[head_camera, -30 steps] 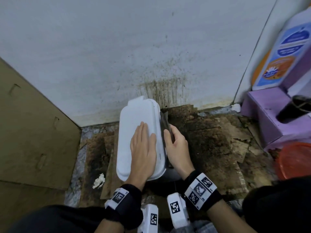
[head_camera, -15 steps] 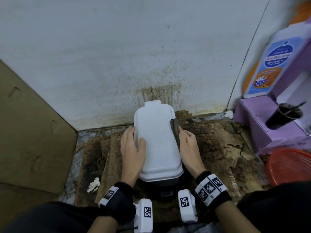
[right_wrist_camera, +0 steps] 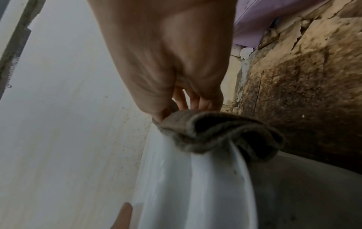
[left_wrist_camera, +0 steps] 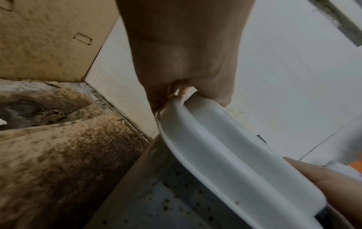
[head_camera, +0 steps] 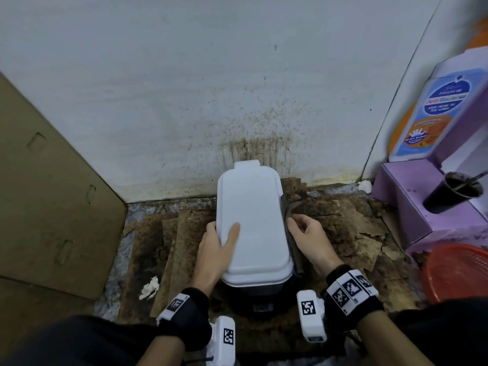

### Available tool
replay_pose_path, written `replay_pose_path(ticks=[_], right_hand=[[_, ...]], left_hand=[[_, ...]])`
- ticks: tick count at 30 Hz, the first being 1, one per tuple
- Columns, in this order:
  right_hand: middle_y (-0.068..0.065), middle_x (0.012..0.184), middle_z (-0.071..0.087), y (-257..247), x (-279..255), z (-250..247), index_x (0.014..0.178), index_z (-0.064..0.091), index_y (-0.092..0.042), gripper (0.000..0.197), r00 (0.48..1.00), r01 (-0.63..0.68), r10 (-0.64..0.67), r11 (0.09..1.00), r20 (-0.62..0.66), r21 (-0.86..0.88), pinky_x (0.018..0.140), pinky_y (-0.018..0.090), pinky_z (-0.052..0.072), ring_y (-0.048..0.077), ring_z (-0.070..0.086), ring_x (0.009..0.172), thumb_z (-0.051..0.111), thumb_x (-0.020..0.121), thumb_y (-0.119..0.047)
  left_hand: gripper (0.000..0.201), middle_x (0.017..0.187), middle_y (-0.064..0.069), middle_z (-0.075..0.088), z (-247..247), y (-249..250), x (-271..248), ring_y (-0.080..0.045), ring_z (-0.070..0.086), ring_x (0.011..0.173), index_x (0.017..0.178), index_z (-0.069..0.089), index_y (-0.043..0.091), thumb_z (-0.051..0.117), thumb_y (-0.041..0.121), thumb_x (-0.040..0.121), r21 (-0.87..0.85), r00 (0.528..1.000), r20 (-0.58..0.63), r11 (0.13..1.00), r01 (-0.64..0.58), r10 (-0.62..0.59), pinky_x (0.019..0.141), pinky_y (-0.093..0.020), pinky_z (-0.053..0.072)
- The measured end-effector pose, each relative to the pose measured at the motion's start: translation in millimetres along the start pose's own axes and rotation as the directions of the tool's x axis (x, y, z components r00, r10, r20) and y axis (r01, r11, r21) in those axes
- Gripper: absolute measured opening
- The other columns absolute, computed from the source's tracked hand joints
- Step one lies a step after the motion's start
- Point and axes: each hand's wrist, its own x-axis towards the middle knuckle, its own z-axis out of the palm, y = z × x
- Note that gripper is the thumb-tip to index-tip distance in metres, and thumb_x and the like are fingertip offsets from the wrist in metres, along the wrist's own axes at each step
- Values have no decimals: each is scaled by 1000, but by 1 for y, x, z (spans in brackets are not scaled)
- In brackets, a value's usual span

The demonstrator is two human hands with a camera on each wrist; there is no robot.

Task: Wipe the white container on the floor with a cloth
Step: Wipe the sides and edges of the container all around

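Nearby, bottle label (head_camera: 446, 99) reads "Anti-Bacterial"; left hand (head_camera: 215, 249) grips white container (head_camera: 253, 220) rim; right hand (head_camera: 311, 240) pinches cloth (head_camera: 289, 223).

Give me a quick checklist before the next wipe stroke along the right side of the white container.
1. Cloth in hand: ok. The right hand pinches the dark cloth at the lid's right edge.
2. Cloth touching the white container: ok, it is bunched against the rim in the right wrist view.
3. Container steadied: ok. The left hand grips the left edge of the lid, thumb on top.
4. Lid shut: cannot tell; the left wrist view shows fingers under its rim.
5. Path along the right side: ok, only stained cardboard lies beside it.
6. Side wall clean: not ok, specks show in the left wrist view.
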Motion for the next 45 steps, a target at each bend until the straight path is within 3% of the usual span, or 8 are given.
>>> replay_pose_path(ticks=[4, 13, 20, 24, 29, 34, 40, 45], right_hand=[[-10, 109, 68, 1, -7, 3, 125, 59, -19, 24, 999, 15, -16, 999, -30, -35, 84, 23, 51, 5, 65, 102, 56, 104, -31], [-3, 110, 70, 27, -38, 40, 119, 61, -18, 23, 972, 14, 23, 988, -236, 156, 86, 25, 51, 10, 67, 103, 62, 100, -30], [4, 119, 69, 9, 20, 23, 126, 60, -11, 34, 987, 1, 15, 995, -159, 95, 99, 42, 55, 20, 66, 109, 61, 100, -34], [5, 119, 69, -5, 60, 9, 126, 60, -12, 37, 989, 2, 3, 999, -146, 33, 101, 47, 54, 23, 66, 111, 59, 99, -39], [4, 116, 69, -28, 90, -10, 126, 61, -12, 36, 997, 75, -76, 986, 0, -147, 79, 35, 50, 23, 65, 105, 54, 101, -37], [-2, 96, 68, -41, 98, -11, 108, 65, -14, 21, 997, 71, -70, 996, 28, -45, 64, 22, 46, 12, 63, 85, 47, 104, -25], [-1, 77, 53, -49, 97, -4, 76, 50, -23, 36, 999, 26, -25, 999, 35, -28, 63, 32, 33, 15, 49, 70, 33, 108, -24], [12, 85, 52, -43, 101, 5, 83, 47, -15, 36, 999, 17, -17, 1000, 42, 13, 71, 39, 35, 23, 49, 76, 28, 108, -32]], left_hand=[[76, 122, 11, 70, -10, 3, -4, -12, 70, 109, 130, 54, 29, 56, 85, 79, -57, 998, 42, 998, -34, 37, 94, -44, 59], [53, 131, 19, 69, -44, 15, 13, -2, 69, 113, 146, 54, 36, 60, 60, 99, 11, 959, 251, 991, -136, 129, 99, -42, 59], [53, 126, 18, 68, -41, -1, 16, -6, 67, 113, 138, 56, 49, 49, 78, 95, 173, 974, 135, 964, -203, 181, 96, -46, 57], [56, 119, 14, 68, -34, -6, 6, -11, 66, 107, 132, 61, 41, 44, 78, 94, 280, 980, 24, 940, -196, 197, 90, -42, 55], [71, 126, 16, 63, -36, -28, -8, -9, 61, 115, 140, 53, 45, 42, 90, 87, 250, 993, 0, 962, -114, 117, 97, -43, 52], [79, 127, 27, 64, -46, -38, -21, -2, 65, 114, 136, 47, 48, 52, 97, 74, 71, 997, 73, 997, -34, 29, 97, -46, 57], [61, 131, 20, 68, -49, -37, -22, -6, 67, 119, 136, 56, 43, 64, 76, 87, -131, 988, 123, 988, -80, 96, 101, -49, 56], [49, 132, 16, 69, -52, -32, -22, -10, 68, 121, 137, 60, 39, 64, 63, 94, -193, 984, 121, 975, -107, 132, 103, -49, 56]])
